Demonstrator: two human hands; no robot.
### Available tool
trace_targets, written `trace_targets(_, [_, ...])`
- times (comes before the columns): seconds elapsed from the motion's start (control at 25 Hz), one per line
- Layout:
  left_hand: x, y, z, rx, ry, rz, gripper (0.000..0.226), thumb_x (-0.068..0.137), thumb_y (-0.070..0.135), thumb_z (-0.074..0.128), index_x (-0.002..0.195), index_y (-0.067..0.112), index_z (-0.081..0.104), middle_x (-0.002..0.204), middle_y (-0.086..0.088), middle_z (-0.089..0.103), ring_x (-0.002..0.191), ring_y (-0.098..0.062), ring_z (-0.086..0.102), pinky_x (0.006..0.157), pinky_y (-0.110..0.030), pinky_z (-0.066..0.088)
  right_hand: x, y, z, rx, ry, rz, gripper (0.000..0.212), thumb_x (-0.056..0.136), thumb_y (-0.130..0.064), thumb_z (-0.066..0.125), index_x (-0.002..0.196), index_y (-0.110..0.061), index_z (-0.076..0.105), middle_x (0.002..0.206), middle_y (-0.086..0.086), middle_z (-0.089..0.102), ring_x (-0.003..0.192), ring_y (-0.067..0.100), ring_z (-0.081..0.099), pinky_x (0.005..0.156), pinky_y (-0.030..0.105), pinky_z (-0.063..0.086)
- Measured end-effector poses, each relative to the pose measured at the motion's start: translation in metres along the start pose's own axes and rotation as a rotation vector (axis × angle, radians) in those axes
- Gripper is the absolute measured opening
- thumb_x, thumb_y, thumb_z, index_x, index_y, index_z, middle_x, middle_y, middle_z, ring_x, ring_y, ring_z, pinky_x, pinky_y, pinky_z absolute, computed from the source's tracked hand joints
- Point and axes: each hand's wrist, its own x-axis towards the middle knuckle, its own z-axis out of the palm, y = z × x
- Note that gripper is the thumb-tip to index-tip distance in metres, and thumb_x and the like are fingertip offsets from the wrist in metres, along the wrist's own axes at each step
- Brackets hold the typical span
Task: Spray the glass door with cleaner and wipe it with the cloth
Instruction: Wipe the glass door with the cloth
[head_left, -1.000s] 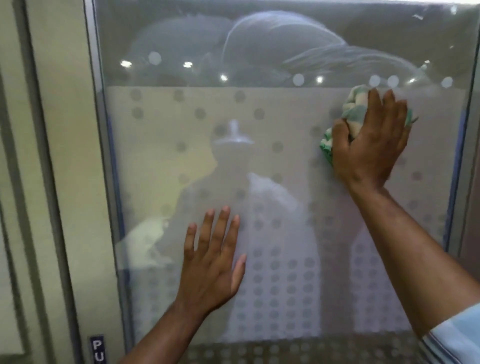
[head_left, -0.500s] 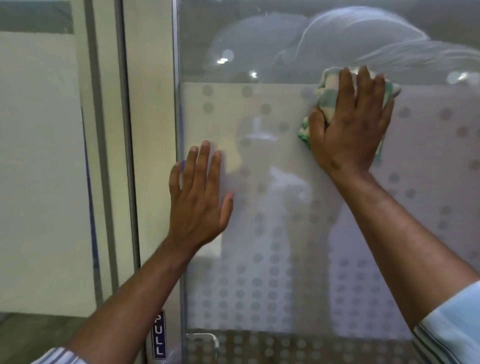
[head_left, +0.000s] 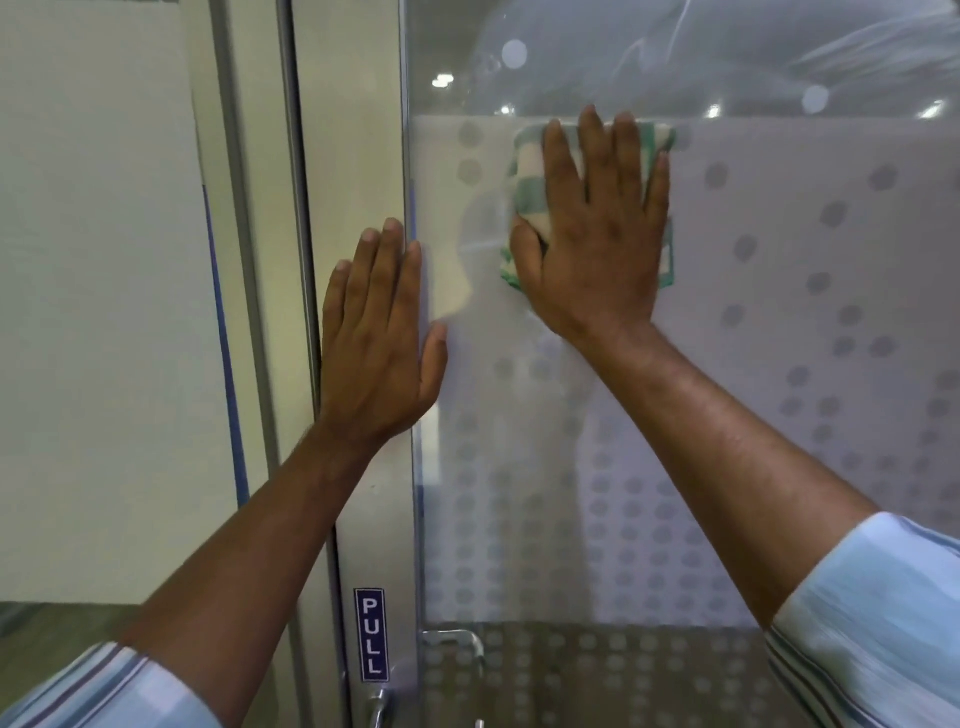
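The glass door (head_left: 779, 312) fills the right side, frosted with grey dots below a clear top band streaked with wipe marks. My right hand (head_left: 597, 228) lies flat on a green and cream striped cloth (head_left: 524, 171), pressing it against the glass near the door's left edge. My left hand (head_left: 379, 338) rests flat, fingers together and pointing up, across the door's left edge and the metal frame (head_left: 358, 156). It holds nothing. No spray bottle is in view.
A blue PULL sticker (head_left: 371, 634) sits low on the frame, with a metal door handle (head_left: 457, 644) beside it. To the left stand grey frame strips and a pale wall panel (head_left: 104, 312). A strip of floor shows at bottom left.
My right hand has slid the cloth leftward across the glass toward the door's edge. My left hand has shifted left from the frosted pane onto the frame edge. The view has panned left.
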Motion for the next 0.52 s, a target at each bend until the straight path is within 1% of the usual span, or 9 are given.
trace_targets(0.16, [-0.005, -0.006, 0.0, -0.006, -0.009, 0.052, 0.071, 0.113, 0.034, 0.042, 0.168, -0.003, 0.019, 0.178, -0.025, 0.016, 0.167, -0.04, 0.014, 0.136, -0.058, 0.015, -0.022, -0.018, 0.004, 0.015, -0.004, -0.085, 0.075, 0.099, -0.048, 0.046, 0.165, -0.016, 0.032, 0.174, 0.015, 0.027, 0.162, 0.04, 0.02, 0.131, 0.063, 0.013])
trace_targets(0.28, [-0.005, -0.005, 0.0, -0.049, 0.001, 0.044, 0.067, 0.113, 0.03, 0.038, 0.168, -0.002, 0.019, 0.178, -0.025, 0.017, 0.167, -0.04, 0.015, 0.136, -0.058, 0.014, -0.05, -0.03, 0.007, 0.022, -0.022, -0.115, 0.073, 0.099, -0.044, 0.049, 0.164, -0.014, 0.035, 0.173, 0.017, 0.03, 0.162, 0.041, 0.022, 0.13, 0.064, 0.012])
trace_targets(0.4, [-0.004, -0.005, -0.001, -0.099, 0.013, 0.042, 0.065, 0.112, 0.027, 0.037, 0.167, -0.004, 0.022, 0.176, -0.027, 0.021, 0.166, -0.042, 0.019, 0.136, -0.058, 0.014, -0.082, -0.043, 0.012, 0.044, -0.023, -0.096, 0.071, 0.1, -0.042, 0.051, 0.163, -0.012, 0.038, 0.171, 0.018, 0.032, 0.161, 0.042, 0.024, 0.129, 0.066, 0.015])
trace_targets(0.52, [-0.004, -0.006, -0.003, -0.142, 0.022, 0.051, 0.065, 0.112, 0.03, 0.032, 0.166, -0.007, 0.025, 0.175, -0.029, 0.023, 0.164, -0.045, 0.021, 0.136, -0.058, 0.014, -0.112, -0.056, 0.018, 0.076, -0.02, -0.062, 0.066, 0.104, -0.043, 0.051, 0.162, -0.011, 0.041, 0.17, 0.019, 0.035, 0.16, 0.043, 0.026, 0.128, 0.068, 0.017])
